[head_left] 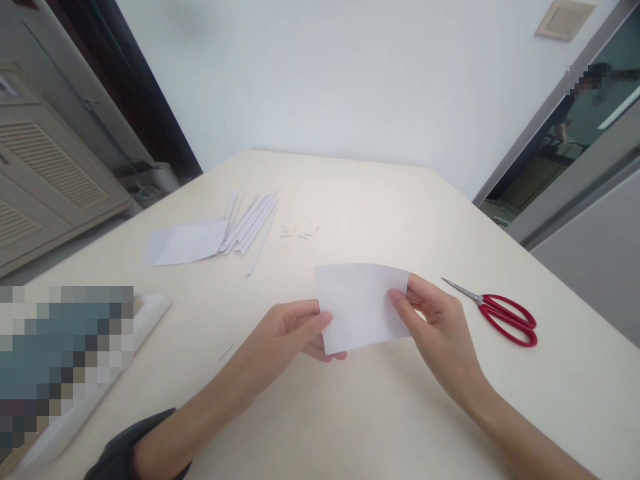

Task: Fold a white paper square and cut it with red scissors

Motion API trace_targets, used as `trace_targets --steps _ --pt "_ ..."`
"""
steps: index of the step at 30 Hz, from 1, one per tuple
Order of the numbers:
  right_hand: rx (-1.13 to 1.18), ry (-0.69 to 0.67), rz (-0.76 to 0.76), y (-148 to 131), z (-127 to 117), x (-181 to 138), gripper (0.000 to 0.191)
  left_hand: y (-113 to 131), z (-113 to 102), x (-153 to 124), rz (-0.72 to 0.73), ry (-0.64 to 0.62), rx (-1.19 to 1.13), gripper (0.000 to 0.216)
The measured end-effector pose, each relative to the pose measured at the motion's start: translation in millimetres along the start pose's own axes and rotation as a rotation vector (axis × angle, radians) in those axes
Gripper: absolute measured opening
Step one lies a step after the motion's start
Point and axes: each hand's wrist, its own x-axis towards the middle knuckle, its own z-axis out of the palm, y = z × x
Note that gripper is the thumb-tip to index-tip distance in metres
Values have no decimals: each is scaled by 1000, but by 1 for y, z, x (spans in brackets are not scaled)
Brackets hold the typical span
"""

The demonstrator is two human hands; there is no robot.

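Note:
A small white sheet of paper (363, 307) is held up over the table between both hands. My left hand (300, 327) pinches its left edge, thumb on top and fingers underneath. At the right edge, my right hand (435, 317) grips it the same way, with the thumb on the face of the sheet. A pair of scissors with red handles (507, 320) lies just right of my right hand, blades shut and pointing to the upper left. Farther back on the left are several thin rolled paper sticks (253, 223) beside flat white sheets (187, 241).
Small white scraps (299, 231) lie on the cream table (360, 200) near the paper sticks. A thin sliver (227, 351) rests left of my left hand. A white-edged, pixelated object (155, 310) occupies the left front. Behind the table stands a white wall (325, 80).

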Motion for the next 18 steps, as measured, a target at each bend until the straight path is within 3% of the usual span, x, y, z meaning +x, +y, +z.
trace_targets --steps 4,8,12,18 --pt "-275 51 -289 4 3 -4 34 -2 -1 -1 -18 4 -12 29" --pt "-351 8 -598 9 6 -5 45 -9 -2 2 2 33 -40 31" --pt "-356 -77 -683 9 7 -4 50 -8 1 2 -27 52 -60 33" --pt "-375 -161 -638 12 7 -6 46 -3 5 1 -43 67 -100 35"
